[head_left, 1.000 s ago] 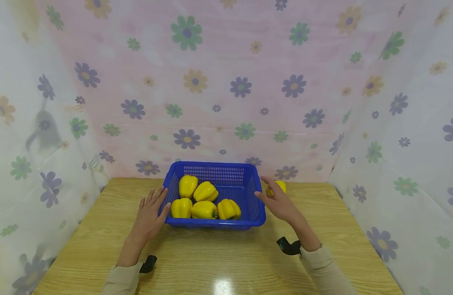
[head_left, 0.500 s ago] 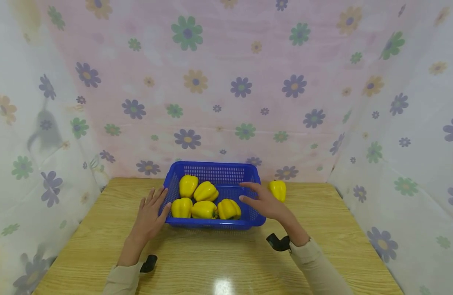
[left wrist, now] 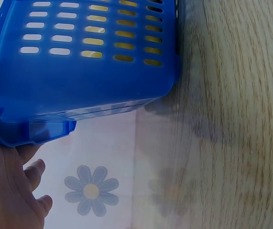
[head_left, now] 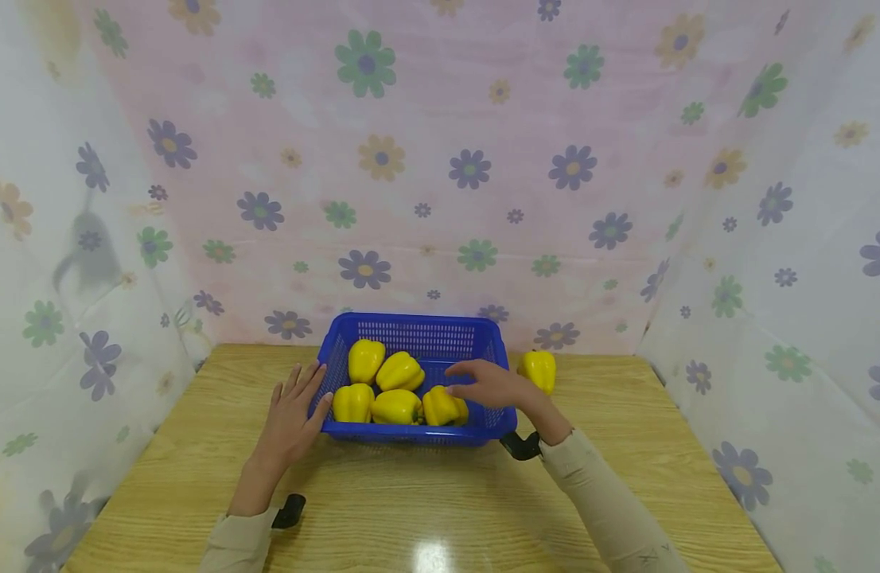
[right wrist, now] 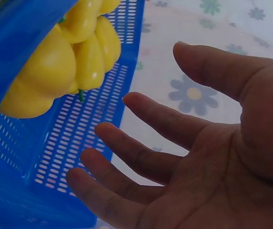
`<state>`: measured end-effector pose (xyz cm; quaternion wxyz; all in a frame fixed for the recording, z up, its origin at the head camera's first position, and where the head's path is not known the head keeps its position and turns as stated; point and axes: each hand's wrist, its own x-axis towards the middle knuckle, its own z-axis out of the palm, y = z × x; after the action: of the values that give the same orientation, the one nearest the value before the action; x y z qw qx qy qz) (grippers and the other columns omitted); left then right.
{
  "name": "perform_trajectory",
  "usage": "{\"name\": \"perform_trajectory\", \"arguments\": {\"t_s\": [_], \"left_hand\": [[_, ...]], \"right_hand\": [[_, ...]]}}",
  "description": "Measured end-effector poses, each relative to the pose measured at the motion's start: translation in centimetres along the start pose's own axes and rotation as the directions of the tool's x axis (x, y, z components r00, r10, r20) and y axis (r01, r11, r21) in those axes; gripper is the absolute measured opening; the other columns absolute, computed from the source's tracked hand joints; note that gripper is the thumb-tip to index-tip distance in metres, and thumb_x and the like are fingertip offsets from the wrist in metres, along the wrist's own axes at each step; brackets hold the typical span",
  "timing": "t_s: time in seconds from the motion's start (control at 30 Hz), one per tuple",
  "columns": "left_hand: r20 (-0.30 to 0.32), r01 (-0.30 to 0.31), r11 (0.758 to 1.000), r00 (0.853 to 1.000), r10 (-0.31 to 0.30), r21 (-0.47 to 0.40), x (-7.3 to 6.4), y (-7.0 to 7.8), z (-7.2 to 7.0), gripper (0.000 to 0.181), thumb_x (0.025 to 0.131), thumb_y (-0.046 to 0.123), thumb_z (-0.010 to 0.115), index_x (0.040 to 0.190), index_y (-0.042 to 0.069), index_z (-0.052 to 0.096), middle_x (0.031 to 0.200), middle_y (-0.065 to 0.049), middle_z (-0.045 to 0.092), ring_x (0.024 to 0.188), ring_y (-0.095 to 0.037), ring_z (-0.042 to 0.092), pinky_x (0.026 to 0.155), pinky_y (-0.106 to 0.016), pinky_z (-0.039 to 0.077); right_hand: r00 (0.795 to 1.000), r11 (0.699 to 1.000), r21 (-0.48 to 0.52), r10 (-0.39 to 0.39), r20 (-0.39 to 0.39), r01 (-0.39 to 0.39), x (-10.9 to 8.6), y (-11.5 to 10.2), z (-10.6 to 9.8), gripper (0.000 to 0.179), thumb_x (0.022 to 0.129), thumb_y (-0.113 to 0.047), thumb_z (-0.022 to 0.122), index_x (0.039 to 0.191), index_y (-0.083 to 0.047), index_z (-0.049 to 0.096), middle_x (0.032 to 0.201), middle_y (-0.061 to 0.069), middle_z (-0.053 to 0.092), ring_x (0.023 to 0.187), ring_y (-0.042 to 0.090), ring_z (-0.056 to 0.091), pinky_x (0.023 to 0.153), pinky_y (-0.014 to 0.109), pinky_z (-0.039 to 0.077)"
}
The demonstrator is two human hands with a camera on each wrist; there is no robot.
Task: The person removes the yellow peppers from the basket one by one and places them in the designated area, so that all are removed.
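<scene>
A blue plastic basket (head_left: 404,431) holds several yellow bell peppers (head_left: 397,407), mostly in its left half. My left hand (head_left: 290,422) rests on the basket's left rim with fingers fairly straight and spread; in the left wrist view, its fingers (left wrist: 34,176) show beyond the rim. Over the right part of the basket hovers my right hand (head_left: 493,386), palm down, close to the rightmost bell pepper (head_left: 438,407). The right wrist view shows this hand's fingers (right wrist: 151,114) spread, with nothing between them. Another yellow bell pepper (head_left: 540,370) lies outside, right of the basket.
The basket stands on a wood-grain table (head_left: 411,493) near its back edge. A flower-patterned curtain (head_left: 426,239) rises directly behind the table and along both sides. Black wrist mounts (head_left: 290,512) sit at both cuffs.
My right hand has moved left from beside the pepper outside the basket, over the right rim, to above the rightmost pepper inside. My left hand has stayed on the left rim.
</scene>
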<state>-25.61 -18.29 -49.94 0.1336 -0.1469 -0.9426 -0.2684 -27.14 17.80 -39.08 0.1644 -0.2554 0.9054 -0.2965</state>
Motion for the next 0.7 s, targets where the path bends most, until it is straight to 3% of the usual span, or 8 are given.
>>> {"name": "perform_trajectory", "arguments": {"t_s": [0.17, 0.37, 0.57, 0.7], "left_hand": [[0.002, 0.002, 1.000, 1.000, -0.002, -0.003, 0.1, 0.1, -0.1, 0.058, 0.109, 0.036, 0.042, 0.158, 0.004, 0.036, 0.165, -0.018, 0.031, 0.153, -0.048, 0.016, 0.119, -0.071, 0.008], [0.008, 0.003, 1.000, 1.000, -0.003, 0.002, 0.1, 0.2, -0.1, 0.059, 0.109, 0.036, 0.042, 0.158, 0.005, 0.036, 0.164, -0.018, 0.031, 0.153, -0.048, 0.016, 0.119, -0.071, 0.009], [0.001, 0.001, 1.000, 1.000, -0.001, 0.000, 0.0, 0.2, -0.1, 0.058, 0.109, 0.036, 0.043, 0.157, 0.004, 0.037, 0.163, -0.020, 0.033, 0.153, -0.048, 0.017, 0.118, -0.072, 0.010], [0.000, 0.003, 1.000, 1.000, -0.003, -0.004, 0.1, 0.1, 0.0, 0.058, 0.109, 0.036, 0.042, 0.158, 0.005, 0.036, 0.164, -0.019, 0.032, 0.153, -0.048, 0.016, 0.118, -0.072, 0.009]], "right_hand": [[0.996, 0.998, -0.004, 0.061, 0.071, -0.060, 2.0, 1.1, 0.0, 0.046, 0.105, -0.025, 0.055, 0.142, 0.003, 0.056, 0.145, 0.022, 0.056, 0.135, 0.039, 0.052, 0.111, 0.054, 0.044], [0.985, 0.990, -0.021, 0.139, 0.100, -0.138, 3.8, 2.2, 0.3, 0.045, 0.104, -0.026, 0.057, 0.140, 0.001, 0.059, 0.144, 0.019, 0.058, 0.131, 0.036, 0.057, 0.107, 0.051, 0.048], [0.944, 0.960, 0.047, 0.261, 0.200, -0.275, 4.7, 1.9, 0.4, 0.048, 0.103, -0.027, 0.061, 0.143, -0.001, 0.055, 0.147, 0.018, 0.053, 0.127, 0.040, 0.058, 0.087, 0.048, 0.060], [0.923, 0.948, 0.060, 0.288, 0.254, -0.312, 5.5, 2.0, 0.4, 0.051, 0.102, -0.026, 0.061, 0.146, -0.002, 0.053, 0.148, 0.018, 0.053, 0.123, 0.043, 0.060, 0.085, 0.048, 0.061]]}}
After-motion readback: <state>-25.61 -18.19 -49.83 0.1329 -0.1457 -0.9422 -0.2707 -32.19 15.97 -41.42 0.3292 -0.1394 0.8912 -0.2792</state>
